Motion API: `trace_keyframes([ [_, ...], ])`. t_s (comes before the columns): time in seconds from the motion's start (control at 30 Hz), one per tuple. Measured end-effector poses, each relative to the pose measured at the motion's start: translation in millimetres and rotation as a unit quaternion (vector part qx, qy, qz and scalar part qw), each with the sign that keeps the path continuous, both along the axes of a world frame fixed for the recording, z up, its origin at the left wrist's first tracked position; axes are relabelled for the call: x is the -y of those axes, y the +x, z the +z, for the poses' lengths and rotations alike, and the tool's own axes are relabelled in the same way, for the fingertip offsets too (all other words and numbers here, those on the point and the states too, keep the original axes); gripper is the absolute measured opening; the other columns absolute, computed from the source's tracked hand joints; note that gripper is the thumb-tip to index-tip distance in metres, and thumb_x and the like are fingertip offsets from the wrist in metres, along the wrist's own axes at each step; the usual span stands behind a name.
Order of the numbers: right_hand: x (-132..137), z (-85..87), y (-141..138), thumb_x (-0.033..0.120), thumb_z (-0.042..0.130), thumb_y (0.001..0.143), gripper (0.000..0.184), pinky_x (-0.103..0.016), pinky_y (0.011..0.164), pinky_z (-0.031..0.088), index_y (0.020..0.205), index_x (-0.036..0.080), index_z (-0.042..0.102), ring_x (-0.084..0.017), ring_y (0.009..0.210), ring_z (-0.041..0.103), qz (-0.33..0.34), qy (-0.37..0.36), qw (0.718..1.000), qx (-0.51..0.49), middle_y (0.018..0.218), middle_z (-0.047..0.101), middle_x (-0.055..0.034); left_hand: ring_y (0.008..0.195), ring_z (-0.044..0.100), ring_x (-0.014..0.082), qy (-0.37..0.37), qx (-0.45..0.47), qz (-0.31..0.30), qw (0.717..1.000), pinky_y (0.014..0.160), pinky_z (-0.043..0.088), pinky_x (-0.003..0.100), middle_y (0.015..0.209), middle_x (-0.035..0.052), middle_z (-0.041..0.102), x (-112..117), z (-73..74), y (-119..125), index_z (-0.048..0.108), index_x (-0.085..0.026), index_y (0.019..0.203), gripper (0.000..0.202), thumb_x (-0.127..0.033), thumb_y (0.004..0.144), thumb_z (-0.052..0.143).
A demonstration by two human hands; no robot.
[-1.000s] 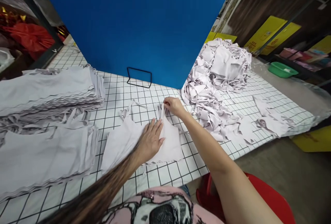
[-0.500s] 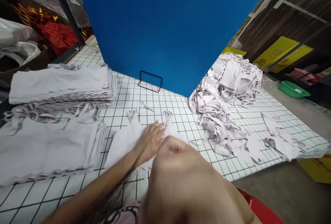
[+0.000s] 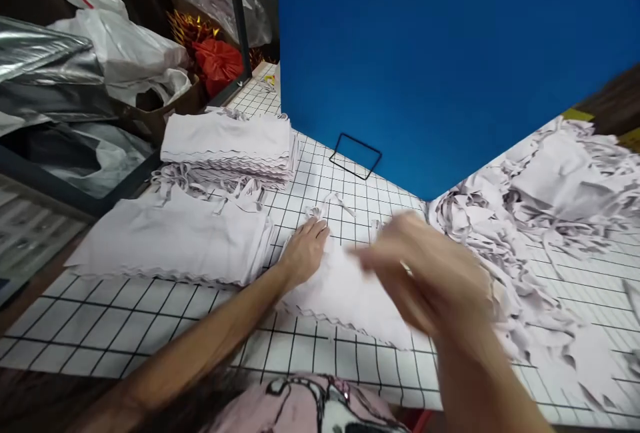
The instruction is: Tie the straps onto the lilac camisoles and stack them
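A white cut-fabric garment piece [image 3: 345, 293] with straps and a wavy lower edge lies on the grid-patterned table. My left hand [image 3: 304, 250] rests on its upper left part, fingers laid over the cloth by a strap [image 3: 333, 203]. Over the right part of the piece is my right hand [image 3: 425, 266], smeared by motion, with its fingers curled in. A small bright glint shows among those fingers, too blurred to name. The right strap is partly hidden behind this hand.
Two stacks of similar pieces, a front stack [image 3: 185, 236] and a back stack [image 3: 227, 140], stand at left. A heap of fabric scraps [image 3: 550, 166] lies at right. Behind rises a blue panel [image 3: 440, 66], near a black wire frame [image 3: 356, 156]. Plastic bags [image 3: 130, 53] fill the left shelf.
The view has turned left, bringing more of the shelf into sight. My right hand has moved away from the camera, over the right side of the piece. My left hand has shifted to the left strap.
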State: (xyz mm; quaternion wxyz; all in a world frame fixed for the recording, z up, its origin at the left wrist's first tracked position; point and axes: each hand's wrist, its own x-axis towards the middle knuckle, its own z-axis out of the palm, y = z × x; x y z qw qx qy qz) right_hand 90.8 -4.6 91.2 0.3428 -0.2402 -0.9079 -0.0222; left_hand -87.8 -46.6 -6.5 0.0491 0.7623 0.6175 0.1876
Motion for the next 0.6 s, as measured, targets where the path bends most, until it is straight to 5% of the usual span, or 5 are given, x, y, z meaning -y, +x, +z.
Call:
trace_keyframes([
  [0.07, -36.8, -5.9, -16.9, 0.041, 0.055, 0.095, 0.03, -0.031, 0.06, 0.054, 0.099, 0.016, 0.07, -0.019, 0.076, 0.063, -0.071, -0.024, 0.997, 0.031, 0.079, 0.067, -0.0068, 0.143, 0.034, 0.0314, 0.0, 0.006, -0.006, 1.0, 0.114, 0.036, 0.048, 0.146, 0.0141, 0.049, -1.1, -1.4, -0.6, 0.053, -0.012, 0.135, 0.046, -0.012, 0.09, 0.044],
  [0.17, -81.0, -42.7, -23.6, 0.036, 0.067, 0.086, 0.02, -0.035, 0.063, 0.047, 0.096, 0.018, 0.068, -0.025, 0.084, 0.061, -0.208, -0.108, 0.967, 0.103, 0.093, 0.068, -0.0121, 0.144, 0.033, 0.0314, -0.002, 0.011, 0.0, 1.0, 0.114, 0.036, 0.049, 0.147, 0.0151, 0.048, -1.4, 1.6, -1.5, 0.054, -0.012, 0.134, 0.046, -0.01, 0.089, 0.042],
  [0.3, -110.7, -62.7, -24.5, 0.021, 0.053, 0.094, 0.017, -0.035, 0.069, 0.04, 0.079, 0.019, 0.061, -0.021, 0.077, 0.057, -0.228, -0.141, 0.955, 0.131, 0.083, 0.067, -0.0084, 0.144, 0.032, 0.0328, -0.018, 0.025, -0.01, 0.999, 0.115, 0.035, 0.049, 0.149, 0.0158, 0.046, -0.2, 8.6, -2.1, 0.055, -0.011, 0.134, 0.047, -0.011, 0.088, 0.044],
  [0.43, -93.7, -7.2, -14.1, 0.022, 0.041, 0.101, 0.019, -0.041, 0.08, 0.037, 0.093, 0.02, 0.058, -0.022, 0.08, 0.058, -0.162, -0.073, 0.983, 0.043, 0.088, 0.068, -0.0075, 0.144, 0.032, 0.0339, -0.017, 0.041, -0.01, 0.999, 0.114, 0.036, 0.049, 0.148, 0.0159, 0.047, -0.5, 11.0, -1.5, 0.055, -0.011, 0.133, 0.05, -0.006, 0.086, 0.042],
  [0.6, -13.3, 56.0, 17.5, 0.016, 0.042, 0.1, 0.022, -0.041, 0.083, 0.035, 0.103, 0.029, 0.059, -0.022, 0.091, 0.057, 0.062, -0.058, 0.99, 0.113, 0.094, 0.07, -0.0027, 0.144, 0.031, 0.0331, -0.027, 0.041, -0.011, 0.999, 0.116, 0.033, 0.049, 0.144, 0.018, 0.05, -0.5, 11.3, -0.1, 0.054, -0.007, 0.133, 0.047, -0.007, 0.088, 0.041],
])
